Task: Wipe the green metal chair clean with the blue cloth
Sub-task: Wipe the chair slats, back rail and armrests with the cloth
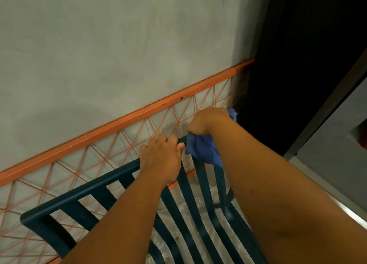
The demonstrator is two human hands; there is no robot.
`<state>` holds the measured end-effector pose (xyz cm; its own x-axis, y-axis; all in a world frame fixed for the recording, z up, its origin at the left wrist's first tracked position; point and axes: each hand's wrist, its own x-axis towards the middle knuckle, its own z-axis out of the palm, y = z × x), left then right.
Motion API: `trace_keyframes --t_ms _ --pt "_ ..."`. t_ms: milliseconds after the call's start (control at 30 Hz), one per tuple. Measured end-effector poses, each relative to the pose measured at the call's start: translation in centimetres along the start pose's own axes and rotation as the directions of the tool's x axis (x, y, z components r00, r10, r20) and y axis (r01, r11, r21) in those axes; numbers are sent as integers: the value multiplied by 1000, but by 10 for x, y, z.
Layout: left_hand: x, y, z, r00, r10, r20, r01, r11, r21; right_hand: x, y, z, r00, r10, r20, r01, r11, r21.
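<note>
Left hand (160, 156) curled over chair (83, 194) top rail, prob. bracing it vs wipe force. Right hand (208, 122) just beside, to its right, fingers bunched round blue cloth (204, 150), pressed on rail corner w/ slack hanging below the wrist. Corner stage; slats below hands likely still to do. Orange lattice (111, 144) behind chair, beyond both hands.

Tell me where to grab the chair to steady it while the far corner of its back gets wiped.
Grip the top rail of the green chair from above, fingers curled over the far edge, as the left hand does now. The rail is a flat bar with open gaps between slats beneath. Stay left of the blue cloth in the right hand.
</note>
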<state>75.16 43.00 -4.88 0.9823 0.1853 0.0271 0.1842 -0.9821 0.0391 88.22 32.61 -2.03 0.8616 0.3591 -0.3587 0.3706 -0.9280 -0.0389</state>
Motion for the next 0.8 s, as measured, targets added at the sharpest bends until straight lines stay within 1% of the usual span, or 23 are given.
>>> trace_keyframes --t_ms 33,67,100,133,167,200,233,267,300,333,367,400,433,467,500,533,633,667,700,733,767,800 --pt "0 -1 1 1000 1 4 -1 1000 -6 -5 -9 5 999 -20 -49 20 1000 5" --pt "0 -2 1 1000 0 6 0 1000 -14 -10 -16 13 990 -42 -133 44 999 12" --pt "1 -2 2 1000 -2 8 2 1000 -21 -15 -17 23 961 -63 -269 71 997 21" --pt "1 -3 2 1000 -1 10 2 1000 -26 -20 -16 35 898 -89 -432 115 993 35" --pt "1 -3 1 1000 1 12 0 1000 -31 -24 -13 48 797 -119 -592 182 982 48" --pt "1 -3 1 1000 4 14 -4 999 -33 -28 -6 62 689 -153 -709 275 959 61" --pt "1 -2 1 1000 6 15 -5 1000 -31 -30 4 76 597 -182 -781 376 924 72" --pt "1 -2 0 1000 6 17 -6 1000 -22 -30 13 87 539 -225 -812 457 888 57" --pt "1 -1 0 1000 5 18 -5 1000 -8 -29 22 94 507 -263 -821 504 863 35" --pt "1 -1 0 1000 4 18 -4 1000 3 -28 27 97 501 -272 -821 522 852 36" --pt "1 -1 0 1000 2 17 -2 1000 6 -27 26 96 517 -236 -823 516 853 79" --pt "1 0 0 1000 2 16 -2 1000 4 -27 21 92 536 -165 -828 493 857 148" --pt "0 0 0 1000 2 13 -2 1000 2 -29 11 85 553 -63 -831 454 859 237" --pt "0 0 0 1000 4 6 -4 1000 3 -31 1 82 563 33 -826 408 858 312" --pt "0 -1 1 1000 6 -1 -6 1000 7 -33 -8 82 563 98 -821 373 856 358" --pt "0 -1 1 1000 5 -3 -5 1000 9 -35 -13 86 553 105 -827 387 846 366" --pt "1 0 1 1000 0 11 0 1000 6 -36 -4 99 531 -54 -845 514 814 272" --pt "2 0 1 1000 4 11 -4 1000 5 -33 5 101 529 -99 -843 531 813 238" --pt "2 0 0 1000 10 8 -10 1000 7 -30 11 99 531 -99 -841 530 814 239" --pt "2 0 0 1000 13 9 -13 1000 10 -30 14 96 537 -38 -842 524 798 298" --pt "1 0 -1 1000 14 11 -14 1000 12 -32 15 90 554 101 -826 536 717 447" --pt "0 0 -1 1000 14 11 -14 1000 11 -38 15 82 568 303 -765 542 562 625"
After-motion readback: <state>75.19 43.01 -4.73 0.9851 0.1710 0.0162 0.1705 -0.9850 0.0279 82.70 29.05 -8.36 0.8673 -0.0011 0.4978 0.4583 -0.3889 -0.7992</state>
